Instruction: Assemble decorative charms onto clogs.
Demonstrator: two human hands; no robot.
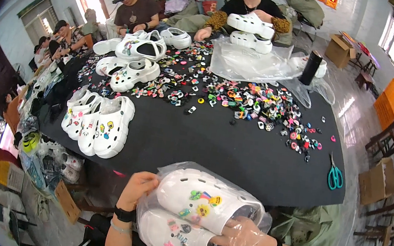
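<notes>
White clogs (181,191) point toes-left in a clear bag (178,164), long axis roughly left-to-right. Left hand (142,186) barely open, pinching plastic; right hand (243,235) half-curled, gripping inside the clogs.

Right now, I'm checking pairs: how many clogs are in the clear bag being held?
2: a white clog nearer the black table, and a second white clog beside it, nearer the wearer.
</notes>
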